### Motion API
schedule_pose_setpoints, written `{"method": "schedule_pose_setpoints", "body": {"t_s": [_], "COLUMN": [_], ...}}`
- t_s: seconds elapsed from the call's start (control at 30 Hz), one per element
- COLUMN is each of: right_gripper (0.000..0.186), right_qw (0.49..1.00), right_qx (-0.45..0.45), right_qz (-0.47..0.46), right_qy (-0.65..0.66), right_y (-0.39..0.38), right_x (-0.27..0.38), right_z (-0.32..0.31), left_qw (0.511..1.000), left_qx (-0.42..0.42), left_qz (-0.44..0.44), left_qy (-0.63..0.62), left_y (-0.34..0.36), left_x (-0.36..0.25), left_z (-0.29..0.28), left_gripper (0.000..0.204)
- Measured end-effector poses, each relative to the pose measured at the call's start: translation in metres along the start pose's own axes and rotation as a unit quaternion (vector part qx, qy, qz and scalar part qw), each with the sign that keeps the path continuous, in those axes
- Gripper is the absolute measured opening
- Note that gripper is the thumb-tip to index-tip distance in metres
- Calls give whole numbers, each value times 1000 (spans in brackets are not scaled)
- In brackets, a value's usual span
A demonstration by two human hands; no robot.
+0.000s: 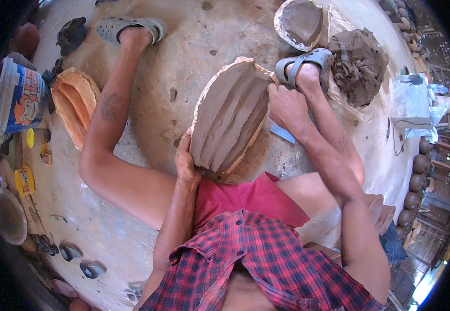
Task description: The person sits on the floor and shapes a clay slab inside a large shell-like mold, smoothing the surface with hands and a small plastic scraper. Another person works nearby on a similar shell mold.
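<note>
One head-worn fisheye view looks steeply down from close above the seated person's chest, facing the floor [194,41] ahead; edges bend and darken toward the rim.

The clay-lined mould [230,116] is grey-brown inside with a pale tan rim, while the empty mould [74,103] is orange. The shirt [266,259] is red-and-black plaid, the shorts [245,194] red, the sandals [302,65] grey, and the bucket [20,98] blue and white.

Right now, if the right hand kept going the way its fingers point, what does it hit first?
The right hand points into the clay-filled mould and already touches its upper rim, so it meets the clay.
</note>
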State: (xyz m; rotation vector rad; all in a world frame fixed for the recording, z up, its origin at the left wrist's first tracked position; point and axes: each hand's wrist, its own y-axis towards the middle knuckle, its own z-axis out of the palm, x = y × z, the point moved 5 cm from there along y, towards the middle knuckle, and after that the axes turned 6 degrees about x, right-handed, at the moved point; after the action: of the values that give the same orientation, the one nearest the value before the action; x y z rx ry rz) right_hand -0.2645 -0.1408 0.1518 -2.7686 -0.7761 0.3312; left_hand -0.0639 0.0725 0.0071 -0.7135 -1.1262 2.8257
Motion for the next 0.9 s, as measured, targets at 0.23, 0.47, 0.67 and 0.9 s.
{"method": "schedule_pose_setpoints", "body": {"t_s": [0.23,0.47,0.67,0.9], "right_gripper": [11,16,28,51], "right_qw": [997,982,930,929], "right_qx": [24,145,189,6], "right_qz": [-27,-98,-169,2], "right_qy": [-69,68,265,370], "right_y": [-4,-100,-116,-77], "right_x": [59,144,144,6], "right_z": [28,27,-9,-34], "left_qw": [1000,1000,1000,984], "left_qx": [4,-14,27,-14], "left_qz": [4,6,-4,45], "left_qy": [-8,5,-1,174], "left_y": [1,-6,-12,9], "left_x": [7,3,4,7], "left_z": [-5,1,6,-37], "left_gripper": [49,50,45,26]}}
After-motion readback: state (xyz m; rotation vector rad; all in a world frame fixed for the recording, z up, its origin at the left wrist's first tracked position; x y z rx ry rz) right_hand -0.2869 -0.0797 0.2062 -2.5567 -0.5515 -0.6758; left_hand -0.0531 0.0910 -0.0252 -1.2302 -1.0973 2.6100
